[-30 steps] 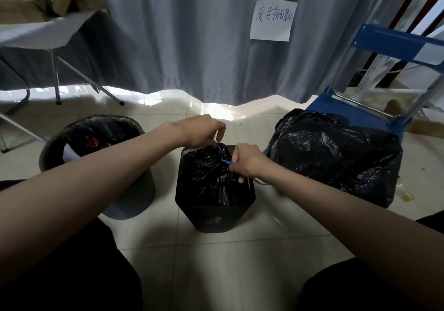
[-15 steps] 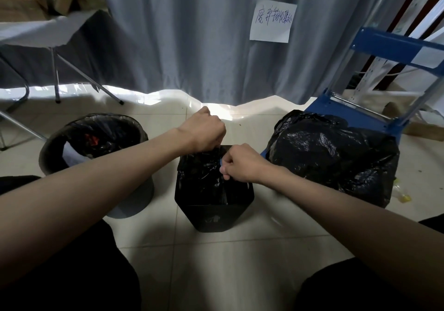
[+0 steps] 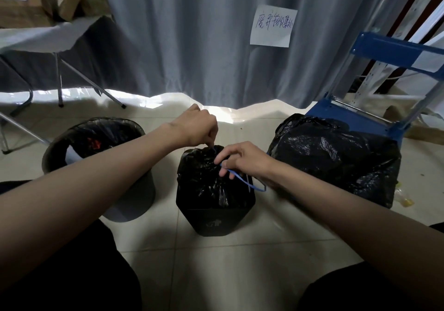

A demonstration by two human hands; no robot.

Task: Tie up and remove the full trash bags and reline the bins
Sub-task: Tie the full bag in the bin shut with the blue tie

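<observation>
Crouching over a small black bin [image 3: 215, 217] standing on the tiled floor [image 3: 240, 262], between both knees. Lining it, a black trash bag [image 3: 211, 181], its top gathered into a bunch at the bin's mouth.

Left hand [image 3: 194, 128] hovering over the far edge of the bag, fingers [image 3: 211, 134] curled and pinching down on one end of a thin blue drawstring [image 3: 247, 183] right at the gathered neck. Right hand [image 3: 242, 158] sitting just beside it on the near right, thumb and forefinger pinched at the plastic near the neck, other fingers loosely bent, the blue drawstring passing under them and trailing off as a loop over the bin's right rim.

Sitting to the left, near but apart from the black one: a round grey bin [image 3: 129, 198], lined with its own black bag, with something red and a scrap of white showing inside. Resting to the right: a big full black bag [image 3: 336, 162], bulging, leaning against the base of a blue hand cart [image 3: 374, 118].

Hanging behind everything: a grey curtain [image 3: 192, 34] with a white paper note [image 3: 272, 26] bearing handwriting. Standing at far left: a folding worktop [image 3: 36, 38] draped in white, carrying cardboard boxes [image 3: 21, 1]. Lying on the floor at far right, past the big bag: small bits of litter [image 3: 403, 196].
</observation>
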